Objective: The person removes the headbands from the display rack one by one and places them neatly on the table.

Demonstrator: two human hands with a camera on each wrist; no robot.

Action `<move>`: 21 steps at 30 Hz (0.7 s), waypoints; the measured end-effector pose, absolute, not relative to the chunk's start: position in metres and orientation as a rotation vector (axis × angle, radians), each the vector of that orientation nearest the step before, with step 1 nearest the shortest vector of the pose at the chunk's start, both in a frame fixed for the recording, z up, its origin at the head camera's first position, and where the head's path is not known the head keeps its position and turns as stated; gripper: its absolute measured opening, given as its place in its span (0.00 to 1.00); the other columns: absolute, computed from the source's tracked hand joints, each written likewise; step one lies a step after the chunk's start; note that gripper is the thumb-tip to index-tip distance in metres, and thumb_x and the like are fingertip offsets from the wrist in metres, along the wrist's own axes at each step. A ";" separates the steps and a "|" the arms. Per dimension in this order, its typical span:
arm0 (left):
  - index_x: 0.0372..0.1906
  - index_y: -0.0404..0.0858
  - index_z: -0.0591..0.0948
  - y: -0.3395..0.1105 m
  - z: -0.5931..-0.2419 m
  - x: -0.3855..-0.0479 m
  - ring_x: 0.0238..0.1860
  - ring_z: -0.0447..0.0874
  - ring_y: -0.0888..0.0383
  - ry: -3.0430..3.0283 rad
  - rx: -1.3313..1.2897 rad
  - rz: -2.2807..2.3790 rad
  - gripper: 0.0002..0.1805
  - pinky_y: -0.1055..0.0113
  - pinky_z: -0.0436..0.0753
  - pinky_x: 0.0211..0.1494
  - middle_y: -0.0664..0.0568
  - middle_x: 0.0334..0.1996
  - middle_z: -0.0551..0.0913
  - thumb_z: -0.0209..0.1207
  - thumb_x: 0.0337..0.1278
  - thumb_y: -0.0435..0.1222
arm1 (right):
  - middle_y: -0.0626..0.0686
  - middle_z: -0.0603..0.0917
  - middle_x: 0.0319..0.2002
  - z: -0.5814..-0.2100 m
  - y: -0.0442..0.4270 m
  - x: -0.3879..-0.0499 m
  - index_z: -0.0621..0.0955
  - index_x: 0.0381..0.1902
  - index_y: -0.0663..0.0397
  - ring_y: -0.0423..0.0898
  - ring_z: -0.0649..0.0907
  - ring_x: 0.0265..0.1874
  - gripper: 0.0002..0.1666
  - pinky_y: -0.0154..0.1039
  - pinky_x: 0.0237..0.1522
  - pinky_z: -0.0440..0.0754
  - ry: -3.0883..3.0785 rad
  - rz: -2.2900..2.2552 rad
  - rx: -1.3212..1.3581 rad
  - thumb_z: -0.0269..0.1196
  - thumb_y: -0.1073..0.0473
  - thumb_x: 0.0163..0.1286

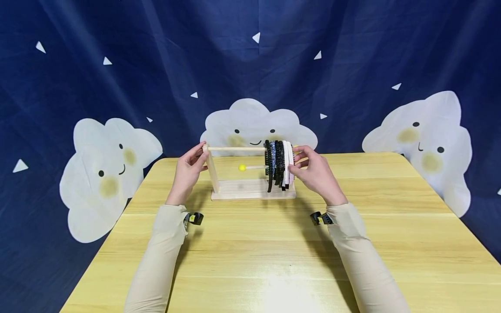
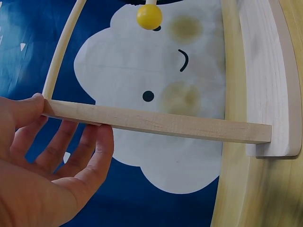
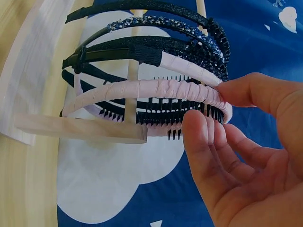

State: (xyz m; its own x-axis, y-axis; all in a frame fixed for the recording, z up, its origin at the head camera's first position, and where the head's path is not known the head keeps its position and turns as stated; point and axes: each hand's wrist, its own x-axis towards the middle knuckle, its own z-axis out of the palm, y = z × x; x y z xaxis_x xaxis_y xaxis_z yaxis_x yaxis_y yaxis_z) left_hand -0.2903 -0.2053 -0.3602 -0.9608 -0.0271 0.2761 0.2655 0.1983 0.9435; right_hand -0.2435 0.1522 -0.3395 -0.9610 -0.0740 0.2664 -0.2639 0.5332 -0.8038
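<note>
A small wooden rack [image 1: 254, 196] stands on the table, with a top dowel [image 1: 235, 149] and a lower peg tipped by a yellow ball [image 1: 242, 168]. My left hand [image 1: 188, 174] grips the upper end of its left post [image 2: 161, 124], thumb at the dowel end and fingertips along the post's side. Several headbands hang bunched at the dowel's right end: black ones [image 3: 142, 9], a blue glittery one [image 3: 156, 24] and pale ones. With thumb and fingers my right hand [image 1: 318, 174] pinches a pale pink headband [image 3: 128, 90], the one nearest the right post [image 3: 85, 128].
The light wood table [image 1: 242, 248] reaches out on both sides of the rack and in front of it. Behind it hangs a dark blue cloth [image 1: 219, 52] with white clouds and small triangles. A black strap device [image 1: 194, 218] sits at each wrist.
</note>
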 end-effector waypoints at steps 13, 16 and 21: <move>0.73 0.47 0.74 -0.204 -0.359 -0.289 0.53 0.81 0.62 -2.232 -0.227 -1.848 0.27 0.61 0.87 0.54 0.43 0.63 0.80 0.60 0.74 0.44 | 0.56 0.83 0.48 -0.335 0.151 -0.240 0.77 0.65 0.56 0.51 0.86 0.42 0.29 0.37 0.34 0.80 -2.553 1.362 0.266 0.63 0.63 0.64; 0.74 0.46 0.74 -0.204 -0.359 -0.289 0.54 0.81 0.62 -2.238 -0.232 -1.840 0.27 0.63 0.87 0.53 0.43 0.63 0.80 0.60 0.74 0.44 | 0.56 0.83 0.48 -0.332 0.152 -0.238 0.77 0.65 0.57 0.51 0.86 0.42 0.30 0.38 0.33 0.79 -2.543 1.357 0.265 0.63 0.63 0.64; 0.74 0.46 0.74 -0.205 -0.360 -0.290 0.54 0.81 0.61 -2.236 -0.235 -1.838 0.27 0.66 0.87 0.51 0.42 0.63 0.80 0.60 0.74 0.44 | 0.55 0.83 0.47 -0.329 0.155 -0.237 0.78 0.64 0.56 0.50 0.86 0.42 0.29 0.38 0.32 0.79 -2.527 1.337 0.256 0.63 0.62 0.64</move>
State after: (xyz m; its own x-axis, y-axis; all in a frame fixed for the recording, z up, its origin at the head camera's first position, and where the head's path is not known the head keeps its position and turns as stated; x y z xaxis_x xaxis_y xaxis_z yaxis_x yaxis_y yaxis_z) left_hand -0.2902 -0.2048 -0.3601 -0.9591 -0.0262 0.2819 0.2715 0.1973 0.9420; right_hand -0.2366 0.1546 -0.3289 -0.9477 -0.0296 0.3178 -0.2794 0.5583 -0.7812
